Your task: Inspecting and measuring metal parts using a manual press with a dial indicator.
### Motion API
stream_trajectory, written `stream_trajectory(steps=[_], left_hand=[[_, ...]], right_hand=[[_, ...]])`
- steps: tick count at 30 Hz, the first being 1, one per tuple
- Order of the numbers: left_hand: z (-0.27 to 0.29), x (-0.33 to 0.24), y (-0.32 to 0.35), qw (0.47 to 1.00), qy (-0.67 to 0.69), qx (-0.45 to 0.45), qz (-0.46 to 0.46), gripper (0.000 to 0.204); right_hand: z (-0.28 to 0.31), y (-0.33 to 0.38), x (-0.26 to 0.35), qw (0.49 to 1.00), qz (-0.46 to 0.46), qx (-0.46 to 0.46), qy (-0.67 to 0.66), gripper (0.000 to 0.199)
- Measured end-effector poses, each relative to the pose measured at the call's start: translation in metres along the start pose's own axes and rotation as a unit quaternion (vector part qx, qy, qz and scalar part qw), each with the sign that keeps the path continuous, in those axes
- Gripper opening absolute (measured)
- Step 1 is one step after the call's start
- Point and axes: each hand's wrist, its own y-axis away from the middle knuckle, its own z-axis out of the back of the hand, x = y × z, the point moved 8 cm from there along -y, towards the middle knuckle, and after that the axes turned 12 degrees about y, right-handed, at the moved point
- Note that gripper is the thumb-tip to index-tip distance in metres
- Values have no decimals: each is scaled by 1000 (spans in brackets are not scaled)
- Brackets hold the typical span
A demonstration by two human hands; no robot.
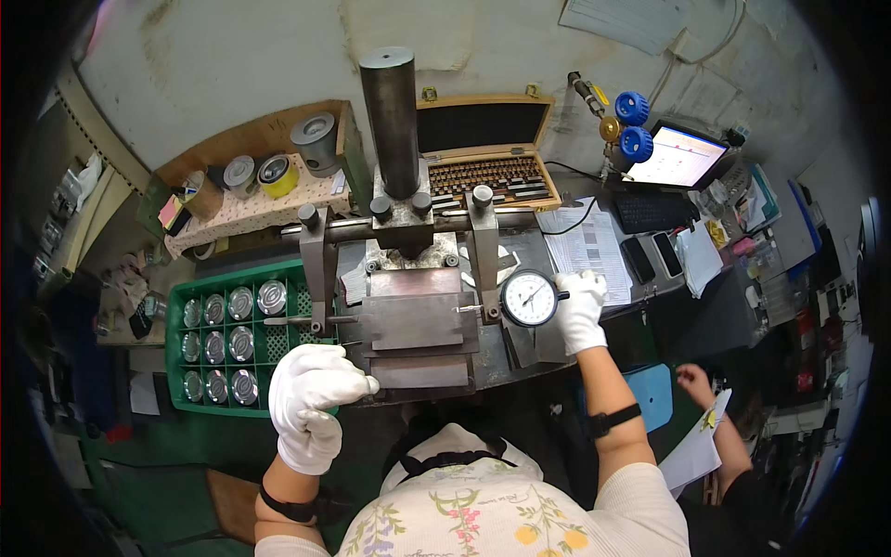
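Observation:
A bench measuring fixture with a thick steel column (390, 125) stands in front of me. Two arms on its cross bar reach down on either side of a grey metal block (411, 322). My right hand (582, 311), in a white glove, has its fingers closed at the black stem of a round dial gauge (529, 298) at the right arm. Also gloved, my left hand (314, 407) is beside the block's near left edge, fingers curled together; anything inside them is hidden. Left of it, a green divided crate (223, 413) holds several round silver metal parts (241, 343).
Behind the fixture lies an open wooden case (548, 190) of gauge blocks. Printed sheets (585, 251), two phones (666, 254), a keyboard (650, 213) and a lit screen (682, 158) are to the right. Another person's hand (696, 383) is near papers at lower right.

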Motion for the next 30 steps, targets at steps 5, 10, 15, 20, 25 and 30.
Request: stream_trajectory(steps=[5, 10, 15, 20, 25, 30], left_hand=[[-16, -3, -4, 998, 2, 58, 7, 70], [-19, -2, 1, 999, 17, 33, 2, 65], [-14, 1, 4, 999, 19, 4, -35, 54], [-13, 20, 17, 995, 72, 65, -30, 22], [-7, 47, 36, 993, 16, 71, 88, 62], [-7, 57, 36, 990, 114, 52, 68, 30]], right_hand=[[-72, -1, 10, 996, -4, 54, 67, 8], [-99, -2, 8, 995, -17, 87, 47, 9], [-104, -1, -1, 992, -20, 107, 61, 32], [44, -23, -27, 969, -122, -186, -110, 31], [245, -24, 89, 937, 132, -161, -281, 45], [240, 6, 199, 926, 339, -95, -139, 115]])
